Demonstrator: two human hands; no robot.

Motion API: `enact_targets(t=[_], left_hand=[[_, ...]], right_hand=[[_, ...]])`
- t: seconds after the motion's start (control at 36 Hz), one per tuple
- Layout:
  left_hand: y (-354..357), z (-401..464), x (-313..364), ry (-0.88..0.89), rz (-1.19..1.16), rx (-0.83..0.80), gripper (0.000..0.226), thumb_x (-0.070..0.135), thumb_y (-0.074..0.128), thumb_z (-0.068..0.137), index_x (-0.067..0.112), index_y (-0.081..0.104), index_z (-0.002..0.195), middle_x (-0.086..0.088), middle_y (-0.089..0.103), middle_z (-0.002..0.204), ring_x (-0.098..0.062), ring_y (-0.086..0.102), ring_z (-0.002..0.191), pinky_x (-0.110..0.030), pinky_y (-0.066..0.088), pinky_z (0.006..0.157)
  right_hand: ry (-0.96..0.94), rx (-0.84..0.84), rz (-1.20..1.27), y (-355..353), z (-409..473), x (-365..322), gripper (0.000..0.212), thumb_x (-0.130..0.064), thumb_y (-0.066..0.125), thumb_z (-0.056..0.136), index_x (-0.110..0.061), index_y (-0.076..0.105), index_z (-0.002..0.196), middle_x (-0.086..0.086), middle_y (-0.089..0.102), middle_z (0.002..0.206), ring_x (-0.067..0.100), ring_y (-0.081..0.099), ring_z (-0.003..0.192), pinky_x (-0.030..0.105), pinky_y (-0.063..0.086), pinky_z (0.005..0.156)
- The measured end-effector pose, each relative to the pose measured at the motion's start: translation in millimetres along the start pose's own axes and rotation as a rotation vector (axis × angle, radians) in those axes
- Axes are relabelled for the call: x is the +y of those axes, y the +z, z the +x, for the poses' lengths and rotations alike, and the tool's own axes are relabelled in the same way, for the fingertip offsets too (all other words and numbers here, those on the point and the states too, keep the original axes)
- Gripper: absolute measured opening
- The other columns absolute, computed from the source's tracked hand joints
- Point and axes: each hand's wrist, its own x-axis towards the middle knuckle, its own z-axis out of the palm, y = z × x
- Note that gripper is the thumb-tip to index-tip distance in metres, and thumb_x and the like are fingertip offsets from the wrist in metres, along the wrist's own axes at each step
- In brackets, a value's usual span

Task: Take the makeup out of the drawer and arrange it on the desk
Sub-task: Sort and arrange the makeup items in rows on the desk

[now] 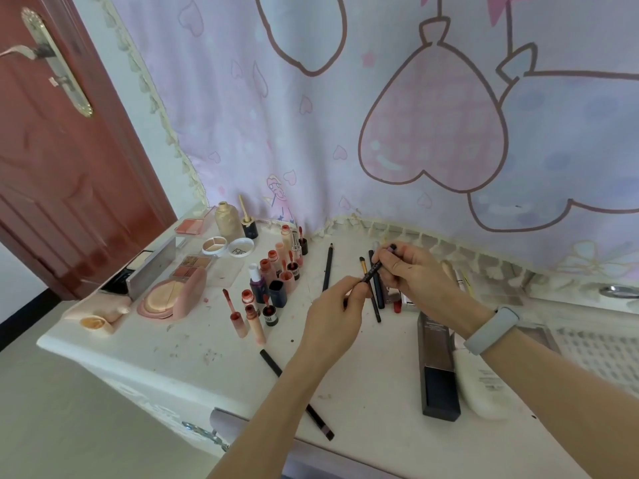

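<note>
Dark pencil [372, 270] pinched at both ends: left hand [340, 305] at near-left tip, right hand [411, 271] at far-right; axis parallels the pencils [377, 288] lying beneath on the desk [207, 354]

Even, soft daylight glows through the curtain [380, 115]; shadows on the desk [193, 354] are faint. Wide-angle distortion bends the door [62, 167] (left edge); slight overall softness, no glare.
</note>
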Motion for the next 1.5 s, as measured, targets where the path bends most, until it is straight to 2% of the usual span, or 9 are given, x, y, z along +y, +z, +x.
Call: enact_targets(t=[0.17, 0.31, 0.47, 0.61, 0.72, 0.83, 1.14, 1.31, 1.5], left_hand=[[-6, 0, 4, -0.077, -0.144, -0.017, 0.018, 0.038, 0.046, 0.095, 0.04, 0.062, 0.088, 0.021, 0.047, 0.051, -0.001, 0.038, 0.045, -0.01, 0.029, 0.045], [-13, 0, -6, -0.213, -0.021, -0.042, 0.024, 0.044, 0.049, 0.092, 0.035, 0.054, 0.113, 0.022, 0.054, 0.096, 0.013, 0.048, 0.075, -0.005, 0.034, 0.06], [-19, -8, -27, -0.259, 0.149, 0.052, 0.026, 0.014, 0.039, 0.097, 0.015, 0.051, 0.12, 0.004, 0.059, 0.089, -0.003, 0.053, 0.068, -0.008, 0.039, 0.052], [-20, -8, -29, -0.196, 0.235, 0.097, 0.018, 0.012, 0.04, 0.097, 0.013, 0.054, 0.108, 0.003, 0.056, 0.086, -0.008, 0.052, 0.07, -0.019, 0.042, 0.061], [-20, -7, -30, -0.16, 0.282, 0.112, 0.019, 0.012, 0.041, 0.097, 0.01, 0.055, 0.108, -0.001, 0.059, 0.092, -0.012, 0.054, 0.076, -0.017, 0.037, 0.061], [-20, -9, -30, -0.162, 0.282, 0.1, 0.021, 0.012, 0.04, 0.097, 0.011, 0.056, 0.111, -0.003, 0.061, 0.099, -0.013, 0.054, 0.082, -0.02, 0.039, 0.068], [-21, -9, -33, -0.149, 0.318, 0.098, 0.024, 0.011, 0.039, 0.097, 0.01, 0.056, 0.115, -0.005, 0.057, 0.106, -0.016, 0.052, 0.092, -0.023, 0.04, 0.075], [-16, -3, -31, -0.14, 0.365, 0.069, 0.025, 0.014, 0.038, 0.098, 0.012, 0.054, 0.117, -0.005, 0.055, 0.107, -0.016, 0.053, 0.091, -0.024, 0.042, 0.076], [-6, 2, -30, -0.114, 0.464, 0.107, 0.026, 0.02, 0.043, 0.098, 0.012, 0.05, 0.122, -0.004, 0.047, 0.114, -0.013, 0.047, 0.086, -0.022, 0.04, 0.071]], right_hand=[[-0.006, -0.002, 0.062, -1, 5, -5, 0.025, -0.005, 0.039, 0.097, -0.008, 0.057, 0.08, -0.005, 0.039, 0.049, 0.01, 0.033, 0.048, 0.024, 0.027, 0.052], [-0.078, 0.183, 0.075, -17, 9, -17, 0.021, -0.008, 0.046, 0.095, -0.009, 0.063, 0.082, -0.001, 0.048, 0.055, 0.012, 0.04, 0.052, 0.022, 0.033, 0.051], [-0.136, 0.228, -0.538, -21, -2, 0, 0.013, -0.013, 0.052, 0.093, -0.019, 0.063, 0.097, -0.006, 0.068, 0.077, 0.002, 0.061, 0.063, 0.011, 0.047, 0.058], [-0.286, 0.119, -1.037, -12, -14, 15, 0.022, -0.018, 0.057, 0.09, -0.019, 0.065, 0.11, -0.006, 0.067, 0.083, 0.004, 0.06, 0.064, 0.001, 0.038, 0.064], [-0.275, -0.056, -1.231, -7, -16, 23, 0.037, -0.033, 0.05, 0.093, -0.02, 0.056, 0.127, -0.002, 0.064, 0.113, 0.016, 0.057, 0.102, 0.025, 0.042, 0.088], [-0.404, -0.138, -1.437, -1, -17, 30, 0.036, -0.035, 0.045, 0.093, -0.022, 0.061, 0.123, -0.003, 0.066, 0.107, 0.018, 0.052, 0.102, 0.029, 0.035, 0.083], [-0.37, -0.087, -1.22, 24, -14, 33, 0.034, -0.029, 0.048, 0.094, -0.02, 0.06, 0.124, -0.003, 0.065, 0.107, 0.012, 0.049, 0.101, 0.016, 0.031, 0.082], [-0.353, 0.029, -1.23, 18, -16, 25, 0.033, -0.024, 0.054, 0.092, -0.011, 0.061, 0.122, 0.004, 0.067, 0.101, 0.02, 0.053, 0.097, 0.025, 0.04, 0.085], [-0.448, 0.027, -1.394, 14, -29, 19, 0.021, -0.016, 0.075, 0.076, -0.005, 0.073, 0.094, 0.005, 0.067, 0.072, 0.025, 0.06, 0.07, 0.033, 0.053, 0.063]])
